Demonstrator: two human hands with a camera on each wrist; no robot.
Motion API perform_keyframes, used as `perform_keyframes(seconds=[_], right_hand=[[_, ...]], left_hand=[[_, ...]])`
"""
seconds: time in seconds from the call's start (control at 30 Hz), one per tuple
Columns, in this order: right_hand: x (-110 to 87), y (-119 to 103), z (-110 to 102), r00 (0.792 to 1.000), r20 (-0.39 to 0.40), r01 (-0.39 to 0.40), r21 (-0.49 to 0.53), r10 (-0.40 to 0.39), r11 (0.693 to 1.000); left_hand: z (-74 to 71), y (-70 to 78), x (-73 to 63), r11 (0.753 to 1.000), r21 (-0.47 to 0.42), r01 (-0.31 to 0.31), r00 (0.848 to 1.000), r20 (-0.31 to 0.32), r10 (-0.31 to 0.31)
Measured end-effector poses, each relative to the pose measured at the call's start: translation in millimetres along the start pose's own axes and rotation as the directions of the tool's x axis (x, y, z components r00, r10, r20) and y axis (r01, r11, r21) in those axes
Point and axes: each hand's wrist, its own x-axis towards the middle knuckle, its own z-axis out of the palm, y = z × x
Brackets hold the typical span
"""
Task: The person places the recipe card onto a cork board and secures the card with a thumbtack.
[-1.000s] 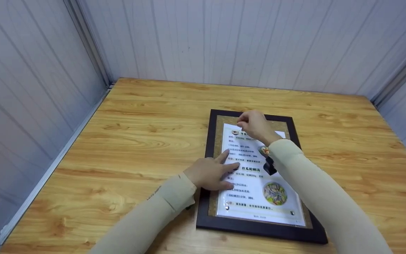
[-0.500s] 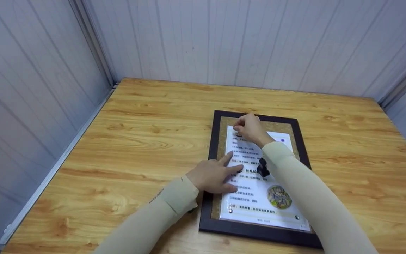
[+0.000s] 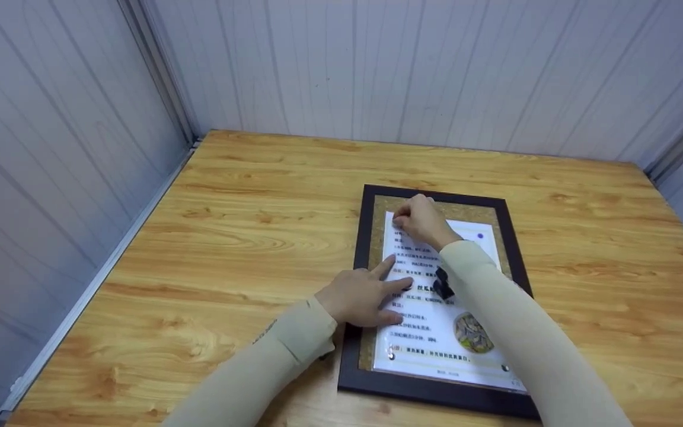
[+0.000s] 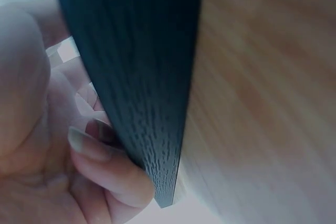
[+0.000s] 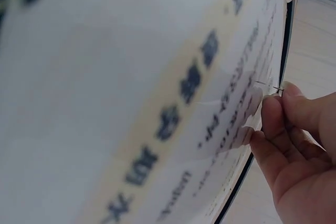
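Note:
A laminated recipe sheet (image 3: 436,350) with printed text and food pictures lies on a cork board (image 3: 366,350) in a dark frame (image 3: 436,397). My left hand (image 3: 362,296) rests on the sheet's left side with its fingers spread; the left wrist view shows the frame's textured edge (image 4: 136,87) beside the palm. Near the sheet's upper left corner, my right hand (image 3: 425,222) pinches a pushpin between thumb and finger. The pushpin's thin needle (image 5: 279,88) shows in the right wrist view, close to the sheet; its head is hidden by the fingers.
A purple pushpin (image 3: 480,236) sits at the sheet's upper right. Two more pins, a left one (image 3: 392,356) and a right one (image 3: 505,367), are at its lower corners. The wooden table (image 3: 246,237) meets white panel walls (image 3: 377,71) at the back and sides.
My right hand has moved left and slightly down over the sheet to its upper left corner, uncovering the purple pushpin. The left hand stays on the sheet. The head view has shifted slightly.

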Motion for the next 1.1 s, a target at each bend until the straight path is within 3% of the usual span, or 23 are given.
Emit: perform_keyframes(seconds=[0.4,1.1], right_hand=[[0.7,-1.4,-0.1,0.999,-0.027,0.038,-0.025,-0.039,0.999],[2.7,-4.2,5.9,0.998,-0.059,-0.015,0.027,0.017,1.000]], left_hand=[[0.1,1.0,1.3,1.000,-0.022,0.007,1.000,-0.003,-0.007],[1.9,-2.5,0.7,1.000,-0.030,-0.005,1.000,-0.007,0.004]])
